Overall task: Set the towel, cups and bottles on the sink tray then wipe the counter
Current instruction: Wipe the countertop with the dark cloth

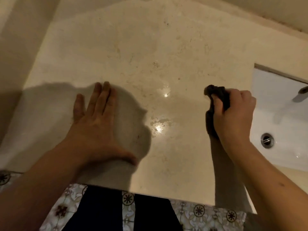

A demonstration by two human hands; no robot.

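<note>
The beige marble counter (150, 55) fills most of the view, with small wet patches shining near its middle. My right hand (233, 114) is closed around a dark crumpled cloth (218, 94), pressed on the counter just left of the sink. My left hand (96, 117) lies flat on the counter at the left, palm down, fingers spread and holding nothing. No towel, cups, bottles or tray are in view.
A white sink basin (275, 117) with a metal drain (267, 140) is set into the counter at the right, and a tap spout (301, 92) shows at the right edge. Walls bound the counter at the left and back. Patterned floor tiles (208, 214) lie below the front edge.
</note>
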